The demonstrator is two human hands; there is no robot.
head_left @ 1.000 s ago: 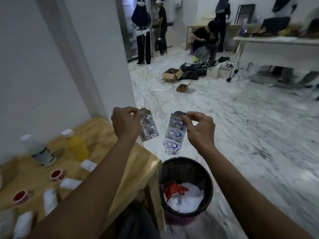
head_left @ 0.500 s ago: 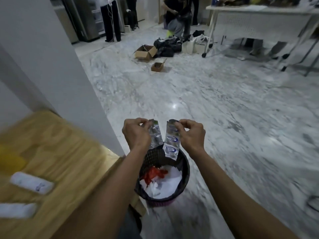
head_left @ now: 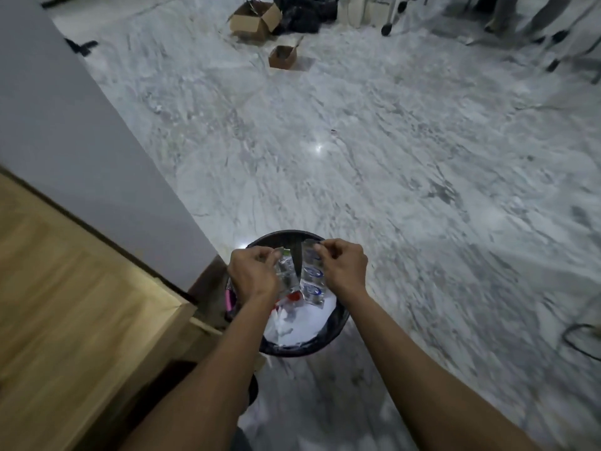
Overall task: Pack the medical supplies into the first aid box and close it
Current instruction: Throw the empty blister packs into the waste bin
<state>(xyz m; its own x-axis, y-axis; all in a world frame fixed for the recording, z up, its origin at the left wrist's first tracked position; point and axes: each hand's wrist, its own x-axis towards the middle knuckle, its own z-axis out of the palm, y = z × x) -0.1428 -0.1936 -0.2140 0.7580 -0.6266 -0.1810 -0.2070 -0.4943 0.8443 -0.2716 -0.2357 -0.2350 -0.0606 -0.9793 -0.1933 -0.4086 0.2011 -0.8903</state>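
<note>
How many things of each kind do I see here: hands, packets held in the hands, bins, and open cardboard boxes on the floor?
Hands: 2, the left hand and the right hand
Packets: 2, a clear packet in the left hand and a packet with blue print in the right hand
Bins: 1, the black bin below the hands
Cardboard boxes: 2, a large box and a small box
Total: 7

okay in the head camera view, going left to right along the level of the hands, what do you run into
wooden table → left hand → silver blister strip → blue-printed strip → right hand → marble floor. Both strips hang over the black waste bin.
</note>
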